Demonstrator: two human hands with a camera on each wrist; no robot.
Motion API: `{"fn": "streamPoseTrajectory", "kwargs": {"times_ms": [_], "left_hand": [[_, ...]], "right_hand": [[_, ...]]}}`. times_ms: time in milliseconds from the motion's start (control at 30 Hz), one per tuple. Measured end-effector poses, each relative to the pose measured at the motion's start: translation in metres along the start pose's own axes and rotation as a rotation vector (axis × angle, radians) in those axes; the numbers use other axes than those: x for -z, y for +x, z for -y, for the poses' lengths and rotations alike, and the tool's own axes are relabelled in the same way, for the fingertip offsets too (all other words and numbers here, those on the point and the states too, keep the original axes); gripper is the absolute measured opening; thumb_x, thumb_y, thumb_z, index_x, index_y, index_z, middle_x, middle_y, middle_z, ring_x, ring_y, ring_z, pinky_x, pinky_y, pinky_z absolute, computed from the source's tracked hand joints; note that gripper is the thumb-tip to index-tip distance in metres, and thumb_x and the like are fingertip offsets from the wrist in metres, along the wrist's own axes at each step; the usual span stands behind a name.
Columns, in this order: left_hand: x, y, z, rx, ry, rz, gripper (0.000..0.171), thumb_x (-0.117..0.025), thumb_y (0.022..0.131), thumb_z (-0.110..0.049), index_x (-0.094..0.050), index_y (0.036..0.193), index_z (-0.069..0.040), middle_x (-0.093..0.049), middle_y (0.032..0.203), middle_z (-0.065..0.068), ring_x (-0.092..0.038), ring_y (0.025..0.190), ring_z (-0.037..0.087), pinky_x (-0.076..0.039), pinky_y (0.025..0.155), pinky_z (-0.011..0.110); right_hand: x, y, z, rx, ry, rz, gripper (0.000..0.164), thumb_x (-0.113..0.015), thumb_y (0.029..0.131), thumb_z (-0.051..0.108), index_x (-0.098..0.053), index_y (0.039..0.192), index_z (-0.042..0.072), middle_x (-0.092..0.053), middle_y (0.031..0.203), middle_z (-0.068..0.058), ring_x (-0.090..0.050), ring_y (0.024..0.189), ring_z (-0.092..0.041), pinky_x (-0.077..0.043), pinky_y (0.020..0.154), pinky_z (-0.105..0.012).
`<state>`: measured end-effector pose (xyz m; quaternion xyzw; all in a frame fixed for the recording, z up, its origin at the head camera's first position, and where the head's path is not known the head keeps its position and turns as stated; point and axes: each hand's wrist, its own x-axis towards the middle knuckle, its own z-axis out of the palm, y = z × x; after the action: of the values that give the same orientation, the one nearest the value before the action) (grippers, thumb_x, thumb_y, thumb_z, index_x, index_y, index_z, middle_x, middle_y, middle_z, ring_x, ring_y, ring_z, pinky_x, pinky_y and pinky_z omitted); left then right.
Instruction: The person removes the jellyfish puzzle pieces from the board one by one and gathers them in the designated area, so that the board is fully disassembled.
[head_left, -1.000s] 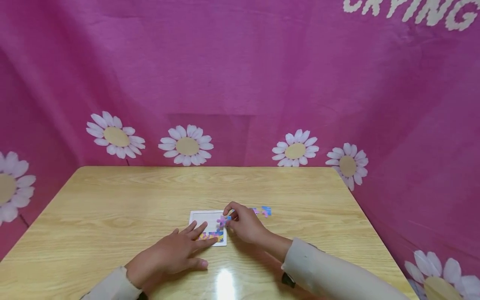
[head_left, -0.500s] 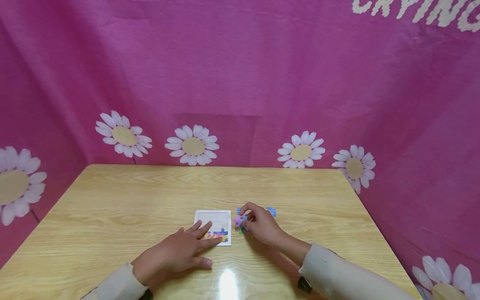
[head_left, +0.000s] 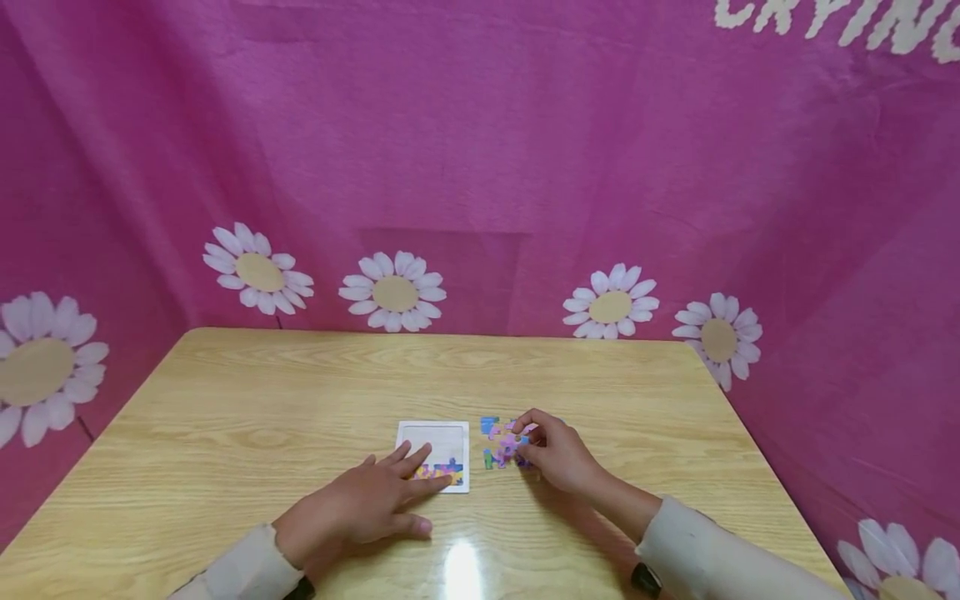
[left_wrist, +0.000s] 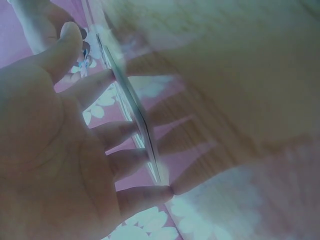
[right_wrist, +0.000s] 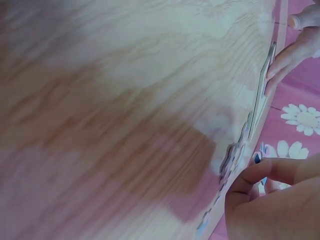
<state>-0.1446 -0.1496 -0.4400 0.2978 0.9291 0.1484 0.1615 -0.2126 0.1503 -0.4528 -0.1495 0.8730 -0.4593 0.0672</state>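
A small white puzzle tray (head_left: 466, 457) lies on the wooden table, with joined pink, yellow and blue pieces (head_left: 442, 473) along its near side. My left hand (head_left: 367, 502) rests with spread, straight fingers on the tray and these pieces, hiding part of both. To the right of the tray, my right hand (head_left: 566, 458) pinches a pink-and-blue jigsaw piece (head_left: 512, 444) between thumb and finger. That piece (right_wrist: 258, 158) shows at the fingertips in the right wrist view, held above the table. Loose jigsaw pieces (head_left: 489, 425) lie beneath and around this hand, partly covered by it.
The light wooden table (head_left: 300, 392) reaches back to a pink cloth (head_left: 465, 167) printed with white daisies. A bright light reflection (head_left: 462, 571) shows near the front. The right sleeve (head_left: 720, 546) crosses the table's right side.
My right hand has moved right from the tray's edge to over the loose pieces, still pinching the jigsaw piece. My left hand stays on the tray. The head view has shifted slightly.
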Motion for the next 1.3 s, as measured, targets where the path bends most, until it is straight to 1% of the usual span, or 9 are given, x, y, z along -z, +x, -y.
{"fn": "streamPoseTrajectory", "kwargs": {"times_ms": [100,233,367,567,667,867,1100,1300], "left_hand": [[-0.001,0.000,0.001,0.005,-0.007,0.007,0.064,-0.060,0.097,-0.060,-0.047,0.155,-0.036,-0.025,0.170,0.012,-0.023,0.155,0.043,-0.029,0.111,0.075],[-0.001,-0.001,0.002,0.010,-0.019,0.008,0.064,-0.060,0.098,-0.060,-0.047,0.155,-0.037,-0.025,0.170,0.011,-0.022,0.155,0.042,-0.027,0.112,0.075],[0.000,-0.001,0.000,0.015,-0.020,0.010,0.063,-0.061,0.097,-0.059,-0.048,0.155,-0.036,-0.025,0.170,0.011,-0.022,0.155,0.041,-0.026,0.113,0.075],[0.002,-0.002,-0.003,0.018,-0.028,0.027,0.063,-0.063,0.096,-0.058,-0.049,0.154,-0.038,-0.026,0.170,0.009,-0.022,0.156,0.040,-0.025,0.113,0.074],[0.001,-0.001,-0.003,0.021,-0.028,0.031,0.062,-0.061,0.097,-0.059,-0.048,0.154,-0.039,-0.025,0.170,0.008,-0.022,0.156,0.038,-0.025,0.114,0.073],[0.000,0.000,0.001,0.034,-0.009,0.021,0.062,-0.060,0.097,-0.061,-0.048,0.154,-0.039,-0.026,0.170,0.009,-0.023,0.156,0.039,-0.026,0.114,0.073],[0.000,0.000,0.001,0.029,-0.007,0.025,0.064,-0.061,0.096,-0.061,-0.049,0.154,-0.038,-0.027,0.170,0.010,-0.023,0.155,0.041,-0.027,0.112,0.074],[0.002,0.000,-0.001,0.024,-0.003,0.021,0.064,-0.063,0.095,-0.059,-0.049,0.154,-0.038,-0.029,0.169,0.011,-0.025,0.154,0.042,-0.028,0.112,0.074]], "right_hand": [[0.004,-0.002,-0.004,-0.014,0.013,0.008,0.018,-0.067,0.091,-0.005,-0.065,0.104,0.008,-0.055,0.074,-0.003,-0.048,0.059,-0.013,-0.041,0.051,-0.025],[0.008,-0.004,-0.007,-0.047,0.043,0.002,0.019,-0.066,0.091,-0.007,-0.064,0.104,0.007,-0.054,0.071,-0.003,-0.049,0.058,-0.014,-0.040,0.048,-0.024],[0.010,-0.008,-0.010,-0.088,0.079,-0.008,0.019,-0.065,0.091,-0.007,-0.064,0.105,0.007,-0.054,0.073,-0.004,-0.051,0.057,-0.016,-0.042,0.048,-0.025],[0.017,-0.016,-0.016,-0.126,0.085,-0.035,0.019,-0.067,0.092,-0.006,-0.064,0.106,0.007,-0.056,0.073,-0.004,-0.050,0.058,-0.016,-0.042,0.048,-0.026],[0.021,-0.018,-0.022,-0.119,0.081,-0.033,0.018,-0.067,0.093,-0.006,-0.063,0.106,0.006,-0.056,0.073,-0.004,-0.051,0.060,-0.016,-0.043,0.048,-0.026],[0.027,-0.014,-0.025,-0.073,0.079,0.001,0.017,-0.066,0.094,-0.005,-0.062,0.108,0.004,-0.056,0.073,-0.005,-0.053,0.060,-0.018,-0.045,0.047,-0.028],[0.030,-0.016,-0.028,-0.103,0.066,-0.012,0.016,-0.065,0.094,-0.006,-0.063,0.106,0.005,-0.055,0.070,-0.003,-0.051,0.058,-0.016,-0.046,0.046,-0.027],[0.032,-0.018,-0.035,-0.109,0.020,-0.024,0.016,-0.066,0.094,-0.005,-0.064,0.104,0.007,-0.054,0.068,-0.002,-0.048,0.053,-0.014,-0.044,0.046,-0.027]]}}
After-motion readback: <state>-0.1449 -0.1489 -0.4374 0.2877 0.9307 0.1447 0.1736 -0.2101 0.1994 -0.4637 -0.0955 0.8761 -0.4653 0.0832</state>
